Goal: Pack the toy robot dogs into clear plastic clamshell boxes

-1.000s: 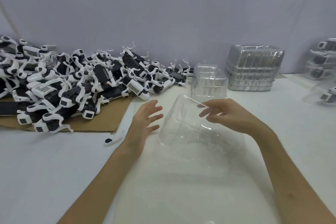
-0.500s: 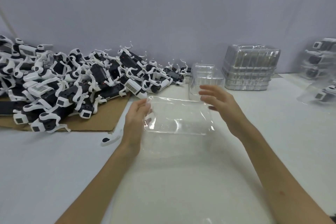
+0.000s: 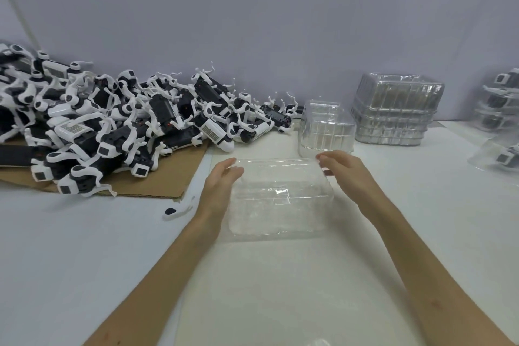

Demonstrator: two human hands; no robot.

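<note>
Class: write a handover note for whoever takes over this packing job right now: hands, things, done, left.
Left hand and right hand each hold a far corner of an empty clear box on the table.
Toy dogs lie heaped on cardboard to the left; spare boxes stacked behind, right.
Done: a few packed boxes at the right edge.
Left: put a dog in this box, close it, repeat.
</note>
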